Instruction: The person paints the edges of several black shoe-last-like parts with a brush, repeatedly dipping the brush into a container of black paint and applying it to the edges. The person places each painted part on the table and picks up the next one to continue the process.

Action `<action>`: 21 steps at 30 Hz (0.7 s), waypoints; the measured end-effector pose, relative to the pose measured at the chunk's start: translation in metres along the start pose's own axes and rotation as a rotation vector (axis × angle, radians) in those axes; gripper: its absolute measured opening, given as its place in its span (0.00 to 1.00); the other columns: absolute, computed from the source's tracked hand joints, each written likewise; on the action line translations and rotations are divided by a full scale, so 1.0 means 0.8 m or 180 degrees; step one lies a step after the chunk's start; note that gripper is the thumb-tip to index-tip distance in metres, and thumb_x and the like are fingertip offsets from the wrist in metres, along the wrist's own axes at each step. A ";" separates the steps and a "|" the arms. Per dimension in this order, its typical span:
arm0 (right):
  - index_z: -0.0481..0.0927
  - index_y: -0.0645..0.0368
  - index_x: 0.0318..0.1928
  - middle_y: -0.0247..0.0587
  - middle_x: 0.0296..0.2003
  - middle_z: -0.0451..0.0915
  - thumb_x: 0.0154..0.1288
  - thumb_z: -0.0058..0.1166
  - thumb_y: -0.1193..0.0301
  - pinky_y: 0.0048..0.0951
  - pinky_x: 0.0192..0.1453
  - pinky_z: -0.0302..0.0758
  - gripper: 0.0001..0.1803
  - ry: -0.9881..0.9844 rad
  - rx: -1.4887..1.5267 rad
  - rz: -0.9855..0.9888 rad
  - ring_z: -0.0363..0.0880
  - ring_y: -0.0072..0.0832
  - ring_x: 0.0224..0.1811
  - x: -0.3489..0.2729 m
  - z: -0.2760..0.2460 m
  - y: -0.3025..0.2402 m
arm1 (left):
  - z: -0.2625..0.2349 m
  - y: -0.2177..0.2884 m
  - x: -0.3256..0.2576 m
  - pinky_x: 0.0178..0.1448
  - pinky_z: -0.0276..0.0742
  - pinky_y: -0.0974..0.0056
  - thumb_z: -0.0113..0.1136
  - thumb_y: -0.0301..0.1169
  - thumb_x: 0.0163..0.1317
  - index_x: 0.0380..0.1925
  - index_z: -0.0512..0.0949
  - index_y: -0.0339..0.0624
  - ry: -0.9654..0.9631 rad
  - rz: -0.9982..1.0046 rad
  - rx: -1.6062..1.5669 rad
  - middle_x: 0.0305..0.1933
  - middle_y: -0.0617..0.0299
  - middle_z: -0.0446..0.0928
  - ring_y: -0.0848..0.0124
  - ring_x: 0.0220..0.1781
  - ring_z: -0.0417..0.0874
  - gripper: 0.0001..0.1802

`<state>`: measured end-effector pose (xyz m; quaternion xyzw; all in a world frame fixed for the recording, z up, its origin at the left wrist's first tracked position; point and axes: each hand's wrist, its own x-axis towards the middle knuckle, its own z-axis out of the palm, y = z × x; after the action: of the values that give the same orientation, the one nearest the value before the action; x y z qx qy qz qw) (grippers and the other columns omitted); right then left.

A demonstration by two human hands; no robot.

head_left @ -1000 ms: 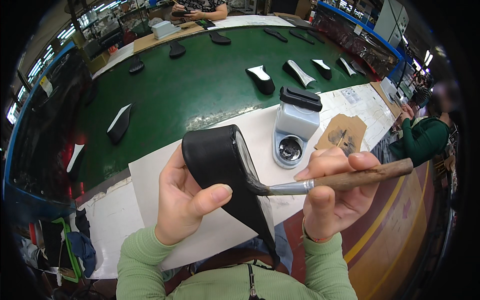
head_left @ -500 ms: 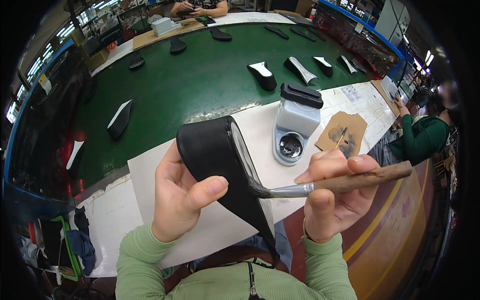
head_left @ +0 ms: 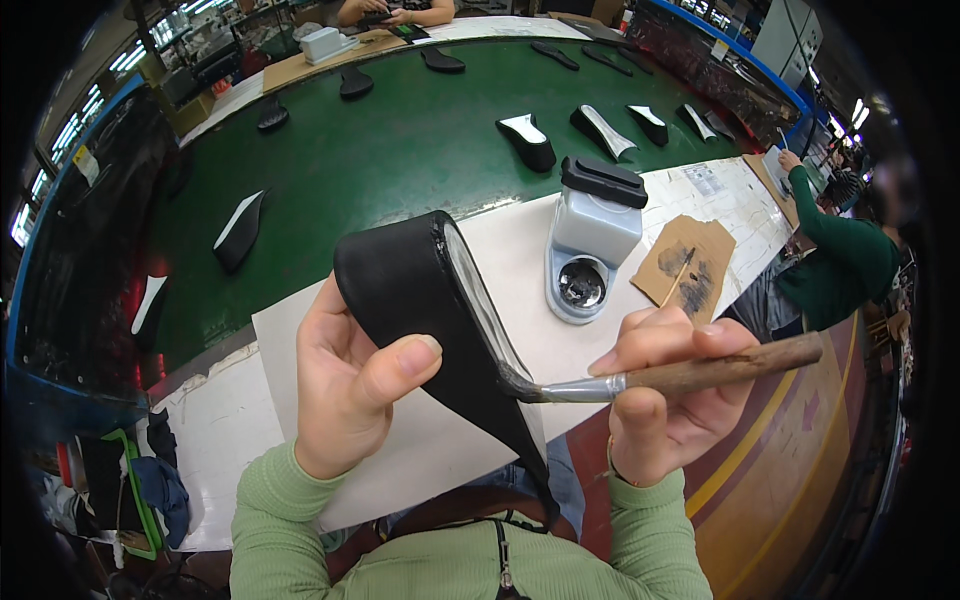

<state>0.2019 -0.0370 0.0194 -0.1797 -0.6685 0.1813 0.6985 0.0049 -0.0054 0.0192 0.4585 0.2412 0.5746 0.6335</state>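
My left hand [head_left: 350, 390] is closed around a black wedge shoe sole [head_left: 415, 295], its thumb across the black side and the other fingers behind. The thick heel end points up and away; the thin toe tip hangs down toward my lap. A pale surface shows along the sole's right edge. In my right hand [head_left: 670, 410] is a brush [head_left: 720, 370] with a wooden handle and a metal collar, pinched between thumb and fingers. Its dark, bent bristles touch the rim where black meets pale. Beyond the brush stands a whitish pot [head_left: 598, 230] with a black lid and a small dark-stained cup.
White paper [head_left: 290, 330] lies under my hands. Right of the pot, stained cardboard [head_left: 715, 250] holds a thin stick [head_left: 680, 277]. A green conveyor belt [head_left: 380, 170] carries several wedge soles [head_left: 240, 235]. A person in a green sleeve [head_left: 845, 225] works at right; another person's hands [head_left: 395, 14] show at the far end.
The sole and my left hand have shifted slightly left, the heel end also upward. The brush tip stays against the rim, its handle tilted a little more. The person at right has moved an arm farther away.
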 end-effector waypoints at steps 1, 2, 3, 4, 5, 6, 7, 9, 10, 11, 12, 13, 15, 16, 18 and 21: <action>0.61 0.61 0.50 0.52 0.26 0.77 0.47 0.61 0.84 0.24 0.29 0.68 0.30 0.0003 -0.0015 0.0011 0.72 0.26 0.24 -0.001 0.000 -0.001 | 0.000 0.000 0.000 0.56 0.68 0.66 0.63 0.27 0.47 0.51 0.65 0.33 -0.0016 0.0027 0.0021 0.48 0.57 0.72 0.71 0.50 0.74 0.30; 0.61 0.61 0.50 0.53 0.26 0.77 0.47 0.61 0.84 0.24 0.28 0.67 0.30 -0.0002 -0.0023 0.0021 0.71 0.25 0.23 -0.001 0.000 -0.001 | 0.000 0.000 0.000 0.56 0.68 0.66 0.63 0.27 0.47 0.51 0.65 0.33 -0.0017 0.0044 0.0025 0.48 0.57 0.72 0.71 0.49 0.74 0.30; 0.61 0.61 0.50 0.53 0.26 0.77 0.47 0.62 0.84 0.24 0.28 0.67 0.30 -0.0007 -0.0032 0.0032 0.71 0.25 0.23 -0.002 0.000 -0.002 | 0.000 0.000 0.001 0.56 0.68 0.66 0.63 0.27 0.47 0.51 0.65 0.33 -0.0008 0.0045 -0.0008 0.48 0.57 0.72 0.71 0.49 0.74 0.30; 0.61 0.61 0.50 0.53 0.26 0.77 0.47 0.62 0.84 0.24 0.28 0.67 0.30 -0.0019 -0.0034 0.0043 0.70 0.24 0.23 -0.002 -0.001 -0.002 | 0.000 0.000 0.001 0.55 0.69 0.67 0.63 0.27 0.47 0.51 0.65 0.33 -0.0015 0.0070 0.0025 0.48 0.57 0.72 0.72 0.49 0.74 0.30; 0.61 0.61 0.50 0.53 0.25 0.77 0.47 0.62 0.84 0.23 0.28 0.67 0.30 -0.0020 -0.0041 0.0056 0.70 0.24 0.22 -0.003 -0.001 -0.003 | 0.000 0.000 0.001 0.55 0.69 0.67 0.63 0.27 0.47 0.51 0.65 0.33 -0.0011 0.0079 0.0021 0.48 0.57 0.72 0.72 0.49 0.74 0.30; 0.61 0.61 0.50 0.53 0.25 0.77 0.47 0.62 0.84 0.23 0.27 0.67 0.30 -0.0021 -0.0048 0.0068 0.70 0.24 0.22 -0.003 -0.001 -0.003 | 0.000 0.000 0.001 0.55 0.69 0.67 0.63 0.27 0.48 0.51 0.65 0.33 -0.0007 0.0088 0.0017 0.48 0.57 0.72 0.72 0.49 0.74 0.30; 0.61 0.61 0.50 0.53 0.25 0.77 0.47 0.62 0.84 0.23 0.27 0.66 0.30 -0.0011 -0.0060 0.0083 0.69 0.24 0.22 -0.004 -0.001 -0.004 | 0.000 0.000 0.001 0.54 0.70 0.67 0.63 0.27 0.48 0.51 0.65 0.33 0.0004 0.0104 0.0022 0.48 0.57 0.72 0.72 0.49 0.74 0.29; 0.61 0.61 0.50 0.53 0.25 0.77 0.47 0.62 0.84 0.23 0.27 0.66 0.30 -0.0010 -0.0088 0.0105 0.69 0.24 0.21 -0.005 -0.001 -0.005 | 0.000 -0.001 0.002 0.54 0.70 0.67 0.63 0.27 0.48 0.51 0.65 0.33 0.0028 0.0137 0.0032 0.47 0.57 0.72 0.72 0.48 0.74 0.29; 0.61 0.61 0.49 0.53 0.25 0.77 0.47 0.62 0.84 0.23 0.27 0.66 0.30 -0.0018 -0.0102 0.0114 0.69 0.24 0.21 -0.006 -0.001 -0.005 | 0.000 0.000 0.002 0.54 0.70 0.67 0.63 0.27 0.48 0.51 0.65 0.33 0.0038 0.0121 0.0027 0.47 0.57 0.72 0.72 0.48 0.74 0.29; 0.61 0.60 0.49 0.53 0.25 0.77 0.47 0.62 0.84 0.23 0.26 0.65 0.30 -0.0017 -0.0105 0.0121 0.69 0.24 0.21 -0.006 -0.001 -0.006 | -0.001 0.000 0.002 0.54 0.70 0.67 0.63 0.27 0.48 0.51 0.65 0.33 0.0047 0.0105 0.0023 0.47 0.57 0.72 0.72 0.48 0.74 0.29; 0.61 0.60 0.49 0.53 0.25 0.77 0.47 0.62 0.84 0.23 0.26 0.65 0.30 -0.0023 -0.0117 0.0135 0.69 0.24 0.21 -0.007 -0.001 -0.006 | -0.001 0.001 0.001 0.54 0.70 0.67 0.63 0.27 0.48 0.51 0.65 0.33 0.0060 0.0076 -0.0043 0.47 0.57 0.72 0.72 0.48 0.74 0.29; 0.61 0.60 0.49 0.53 0.25 0.77 0.47 0.62 0.84 0.23 0.26 0.65 0.30 -0.0020 -0.0116 0.0151 0.69 0.24 0.22 -0.008 -0.001 -0.007 | -0.001 0.000 0.002 0.53 0.71 0.67 0.63 0.27 0.48 0.51 0.65 0.33 0.0067 0.0113 0.0019 0.47 0.57 0.72 0.72 0.48 0.75 0.29; 0.61 0.60 0.49 0.53 0.25 0.77 0.47 0.62 0.84 0.23 0.26 0.65 0.30 -0.0020 -0.0131 0.0182 0.69 0.24 0.21 -0.009 -0.002 -0.008 | -0.002 -0.001 0.003 0.53 0.71 0.68 0.63 0.27 0.48 0.51 0.65 0.33 0.0086 0.0162 0.0024 0.47 0.57 0.72 0.72 0.47 0.75 0.29; 0.61 0.60 0.49 0.53 0.25 0.77 0.47 0.62 0.84 0.23 0.26 0.65 0.30 -0.0024 -0.0146 0.0197 0.69 0.24 0.21 -0.010 -0.002 -0.008 | -0.002 -0.001 0.003 0.53 0.71 0.68 0.63 0.27 0.48 0.51 0.65 0.33 0.0096 0.0149 0.0027 0.47 0.57 0.72 0.72 0.47 0.75 0.29; 0.61 0.60 0.48 0.53 0.25 0.77 0.46 0.62 0.84 0.23 0.26 0.65 0.30 -0.0008 -0.0153 0.0226 0.69 0.24 0.21 -0.012 -0.002 -0.010 | -0.003 0.000 0.003 0.53 0.71 0.68 0.63 0.27 0.48 0.51 0.65 0.33 0.0115 0.0127 0.0035 0.47 0.57 0.72 0.72 0.47 0.75 0.29; 0.62 0.59 0.48 0.52 0.24 0.77 0.46 0.63 0.83 0.23 0.26 0.65 0.30 0.0011 -0.0150 0.0260 0.68 0.24 0.21 -0.015 -0.003 -0.012 | -0.003 0.000 0.003 0.54 0.70 0.67 0.62 0.27 0.48 0.51 0.65 0.33 0.0129 0.0105 -0.0004 0.47 0.58 0.72 0.72 0.47 0.75 0.29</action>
<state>0.2040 -0.0507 0.0138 -0.2235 -0.6635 0.1936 0.6873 0.0037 -0.0024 0.0185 0.4504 0.2460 0.5943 0.6192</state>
